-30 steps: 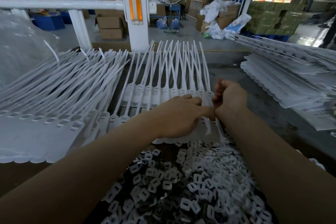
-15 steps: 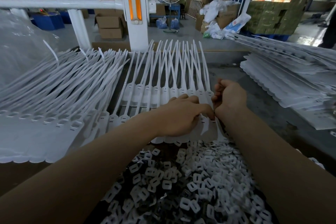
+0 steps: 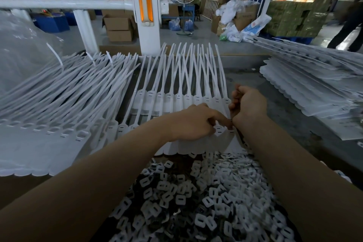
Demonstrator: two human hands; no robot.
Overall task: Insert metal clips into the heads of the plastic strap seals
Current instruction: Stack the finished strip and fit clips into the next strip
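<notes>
The left hand (image 3: 193,122) presses the fanned row of white plastic strap seals (image 3: 182,100) on the worktop; the right hand (image 3: 247,104), grip curled (its contents hidden), works the rightmost head; next, likely a fresh clip from the near heap of small clips (image 3: 206,198).

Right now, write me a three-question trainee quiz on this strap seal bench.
1. True or false: the left hand lies on the heads of the row of strap seals in the middle of the bench.
2. Where is the pile of small clips? A) behind the white post B) nearest the person, below both forearms C) on the right stack
3. Fill in: the right hand is curled into a ___ at the right end of that row.

Key: 1 true; 2 B; 3 fist. What the right hand holds, if anything, is hidden.
</notes>
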